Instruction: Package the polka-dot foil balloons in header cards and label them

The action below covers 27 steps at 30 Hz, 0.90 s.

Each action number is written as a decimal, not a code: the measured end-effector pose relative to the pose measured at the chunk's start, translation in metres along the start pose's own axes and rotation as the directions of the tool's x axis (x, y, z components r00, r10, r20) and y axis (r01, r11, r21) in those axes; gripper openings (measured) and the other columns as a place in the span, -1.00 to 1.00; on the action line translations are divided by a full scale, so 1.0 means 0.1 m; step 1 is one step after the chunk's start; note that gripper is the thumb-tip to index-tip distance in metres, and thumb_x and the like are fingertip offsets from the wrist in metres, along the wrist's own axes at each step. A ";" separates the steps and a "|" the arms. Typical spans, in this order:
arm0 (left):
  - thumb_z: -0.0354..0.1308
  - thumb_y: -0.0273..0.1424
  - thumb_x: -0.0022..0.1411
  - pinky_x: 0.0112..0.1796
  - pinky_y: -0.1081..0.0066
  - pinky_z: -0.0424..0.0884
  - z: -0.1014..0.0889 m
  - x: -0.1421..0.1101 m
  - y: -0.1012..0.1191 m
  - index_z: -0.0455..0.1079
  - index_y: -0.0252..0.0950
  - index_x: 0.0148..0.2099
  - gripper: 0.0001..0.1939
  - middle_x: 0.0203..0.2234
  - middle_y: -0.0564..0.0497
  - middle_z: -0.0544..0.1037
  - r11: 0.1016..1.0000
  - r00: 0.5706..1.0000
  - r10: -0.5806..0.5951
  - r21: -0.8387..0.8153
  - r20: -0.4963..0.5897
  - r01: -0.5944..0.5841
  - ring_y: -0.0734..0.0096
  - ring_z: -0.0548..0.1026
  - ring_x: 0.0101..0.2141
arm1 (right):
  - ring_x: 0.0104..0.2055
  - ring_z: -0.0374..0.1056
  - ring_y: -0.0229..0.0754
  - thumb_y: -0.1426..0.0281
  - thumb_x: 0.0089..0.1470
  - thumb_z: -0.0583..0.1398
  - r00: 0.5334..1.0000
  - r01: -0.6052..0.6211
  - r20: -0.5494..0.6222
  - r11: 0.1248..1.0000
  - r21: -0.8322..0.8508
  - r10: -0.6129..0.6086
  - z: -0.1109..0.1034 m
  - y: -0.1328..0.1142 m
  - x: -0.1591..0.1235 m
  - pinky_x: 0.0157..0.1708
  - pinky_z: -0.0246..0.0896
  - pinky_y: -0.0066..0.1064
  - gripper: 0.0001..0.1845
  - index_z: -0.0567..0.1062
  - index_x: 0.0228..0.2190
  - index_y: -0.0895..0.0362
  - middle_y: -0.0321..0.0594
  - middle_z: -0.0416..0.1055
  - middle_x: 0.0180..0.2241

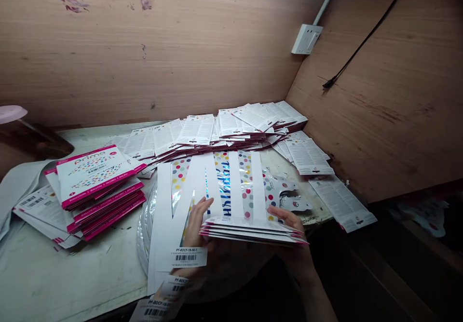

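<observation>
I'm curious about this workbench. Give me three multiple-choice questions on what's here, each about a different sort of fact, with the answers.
1. Where is the white rectangular wall socket?
A) On the brown wooden wall above the pale table
B) On the table top
C) In a hand

2. What colour edges the stacked glossy Prima balloon packets?
A) Green
B) Blue
C) Magenta pink

3. How are the left hand and right hand placed?
A) Both empty
B) Both gripping a fanned sheaf of white polka-dot foil-balloon packets
C) Both flat on the table

Answers:
1 A: the socket is fixed to the wood panel.
2 C: pink bands line the packet edges.
3 B: fingers hold the sheaf.
</observation>
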<state>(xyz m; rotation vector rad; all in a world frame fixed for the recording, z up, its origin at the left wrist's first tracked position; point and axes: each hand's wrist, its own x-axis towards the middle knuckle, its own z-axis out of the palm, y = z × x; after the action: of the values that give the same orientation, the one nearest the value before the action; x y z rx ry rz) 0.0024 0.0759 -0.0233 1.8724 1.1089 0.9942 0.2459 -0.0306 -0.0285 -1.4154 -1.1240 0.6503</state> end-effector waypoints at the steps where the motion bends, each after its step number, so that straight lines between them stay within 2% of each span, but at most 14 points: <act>1: 0.25 -0.21 0.02 0.23 -0.10 0.03 0.03 -0.01 0.00 0.16 -0.20 0.25 -0.25 0.12 -0.20 0.41 0.997 1.000 -0.025 -0.067 0.014 0.026 -0.09 0.24 0.22 | 0.16 0.29 0.12 0.27 -0.07 0.39 0.999 0.016 -0.041 1.000 0.006 -0.015 0.02 -0.02 -0.01 0.09 0.29 0.02 -0.26 0.27 0.12 -0.01 -0.01 0.30 0.14; 4: 0.28 -0.26 0.07 0.13 0.01 0.25 0.13 -0.02 0.04 0.02 -0.15 0.31 -0.19 0.07 -0.16 0.45 0.961 0.996 -0.062 -0.265 0.060 0.075 0.02 0.40 0.10 | 0.16 0.29 0.15 0.28 -0.06 0.39 0.986 0.127 -0.109 0.992 -0.015 -0.128 0.06 -0.05 0.00 0.14 0.22 0.11 -0.21 0.20 0.15 -0.01 0.01 0.30 0.14; 8: 0.28 -0.29 0.14 0.09 0.05 0.32 0.15 -0.01 0.10 0.17 -0.10 0.17 -0.41 0.03 -0.08 0.45 0.935 0.996 -0.048 -0.346 0.078 0.072 0.08 0.40 0.08 | 0.17 0.27 0.15 0.27 -0.01 0.36 0.981 0.177 -0.072 0.982 -0.067 -0.182 0.08 -0.03 0.01 0.15 0.17 0.14 -0.25 0.21 0.15 0.03 0.00 0.32 0.13; 12: 0.24 -0.33 0.19 -0.04 0.15 0.44 0.08 0.06 0.21 0.30 -0.17 -0.14 -0.78 -0.19 -0.01 0.50 0.941 0.989 -0.060 -0.323 0.139 0.102 0.20 0.50 -0.10 | 0.05 0.38 0.05 0.31 0.06 0.30 0.982 0.181 -0.059 0.982 0.048 -0.178 0.07 -0.01 0.03 0.13 0.22 0.08 -0.67 0.41 -0.11 0.01 -0.13 0.46 -0.07; 14: 0.25 -0.31 0.17 -0.15 0.21 0.48 0.07 0.19 0.30 0.29 -0.19 -0.21 -0.80 -0.34 0.06 0.49 0.949 0.985 -0.125 -0.275 0.120 0.154 0.27 0.52 -0.25 | -0.09 0.46 -0.02 0.33 0.06 0.31 0.989 0.111 -0.116 0.986 0.128 -0.097 0.03 -0.02 0.13 0.02 0.35 -0.03 -0.78 0.43 -0.22 0.01 -0.20 0.51 -0.21; 17: 0.28 -0.24 0.14 -0.20 0.19 0.49 0.12 0.54 0.40 0.29 -0.20 -0.02 -0.61 -0.30 0.02 0.53 0.963 0.971 -0.202 -0.156 0.125 0.220 0.21 0.53 -0.25 | -0.19 0.50 -0.02 0.26 -0.06 0.38 0.967 -0.148 -0.173 0.963 0.224 0.189 -0.08 -0.05 0.51 -0.15 0.45 -0.13 -0.60 0.43 -0.18 0.04 -0.18 0.55 -0.23; 18: 0.28 -0.22 0.13 -0.15 0.14 0.49 0.16 0.68 0.40 0.24 -0.22 0.09 -0.48 -0.18 -0.05 0.53 0.978 0.977 -0.172 -0.101 0.125 0.185 0.15 0.53 -0.17 | -0.20 0.51 0.00 0.21 -0.11 0.40 0.947 -0.248 -0.137 0.934 0.256 0.289 -0.12 -0.05 0.69 -0.18 0.46 -0.12 -0.52 0.42 -0.16 0.06 -0.14 0.56 -0.21; 20: 0.34 -0.22 0.06 0.04 -0.02 0.36 0.27 0.95 0.34 0.14 -0.24 0.24 -0.25 0.10 -0.20 0.39 0.997 0.995 0.039 0.068 0.088 -0.045 -0.04 0.39 0.08 | -0.26 0.52 0.05 0.12 -0.23 0.42 0.900 -0.414 -0.024 0.872 0.262 0.435 -0.19 0.00 1.05 -0.27 0.47 -0.09 -0.39 0.40 -0.16 0.09 -0.09 0.57 -0.23; 21: 0.36 -0.22 0.04 0.13 -0.09 0.25 0.34 1.06 0.28 0.16 -0.22 0.25 -0.22 0.19 -0.22 0.30 0.966 0.973 0.180 0.161 0.142 -0.202 -0.12 0.27 0.18 | -0.30 0.52 0.06 0.10 -0.29 0.42 0.879 -0.465 0.010 0.853 0.237 0.477 -0.22 0.03 1.20 -0.31 0.47 -0.08 -0.35 0.40 -0.17 0.11 -0.08 0.57 -0.25; 22: 0.37 -0.22 0.03 0.18 -0.13 0.15 0.41 1.15 0.21 0.21 -0.19 0.24 -0.25 0.24 -0.20 0.25 0.905 0.919 0.305 0.225 0.251 -0.362 -0.16 0.18 0.23 | -0.33 0.52 0.07 0.09 -0.34 0.42 0.865 -0.495 0.025 0.845 0.201 0.501 -0.24 0.08 1.33 -0.35 0.46 -0.08 -0.33 0.40 -0.19 0.12 -0.08 0.57 -0.29; 23: 0.38 -0.21 0.03 0.21 -0.16 0.08 0.48 1.21 0.14 0.28 -0.16 0.20 -0.30 0.24 -0.16 0.26 0.830 0.840 0.384 0.255 0.384 -0.496 -0.19 0.13 0.26 | -0.36 0.51 0.07 0.09 -0.37 0.42 0.860 -0.508 0.029 0.846 0.162 0.510 -0.26 0.13 1.43 -0.37 0.46 -0.07 -0.34 0.41 -0.22 0.13 -0.09 0.57 -0.32; 25: 0.38 -0.16 0.04 0.20 -0.14 0.09 0.61 1.29 -0.01 0.36 -0.14 0.14 -0.38 0.18 -0.12 0.35 0.717 0.683 0.421 0.241 0.597 -0.653 -0.15 0.20 0.22 | -0.38 0.50 0.09 0.12 -0.38 0.41 0.862 -0.506 0.024 0.859 0.083 0.506 -0.30 0.22 1.55 -0.39 0.44 -0.07 -0.41 0.44 -0.30 0.15 -0.07 0.56 -0.37; 26: 0.37 -0.15 0.05 0.19 -0.10 0.14 0.66 1.30 -0.08 0.37 -0.15 0.14 -0.39 0.14 -0.12 0.40 0.688 0.638 0.416 0.234 0.648 -0.687 -0.10 0.26 0.18 | -0.36 0.50 0.11 0.15 -0.40 0.42 0.866 -0.500 0.009 0.865 0.033 0.500 -0.32 0.27 1.59 -0.38 0.42 -0.07 -0.45 0.45 -0.34 0.15 -0.06 0.55 -0.38; 27: 0.35 -0.15 0.07 0.17 -0.04 0.19 0.71 1.31 -0.14 0.36 -0.16 0.14 -0.40 0.11 -0.11 0.42 0.670 0.616 0.411 0.236 0.672 -0.704 -0.05 0.30 0.14 | -0.31 0.49 0.13 0.20 -0.42 0.44 0.872 -0.489 -0.016 0.872 -0.022 0.489 -0.35 0.30 1.62 -0.35 0.41 -0.08 -0.47 0.45 -0.36 0.15 -0.03 0.54 -0.36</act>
<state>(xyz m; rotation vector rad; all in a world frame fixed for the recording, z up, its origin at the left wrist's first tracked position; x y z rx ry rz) 0.1031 0.1860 -0.0333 2.8145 0.3616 0.3749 0.3468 0.1034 -0.0160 -1.7424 -0.7615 0.9870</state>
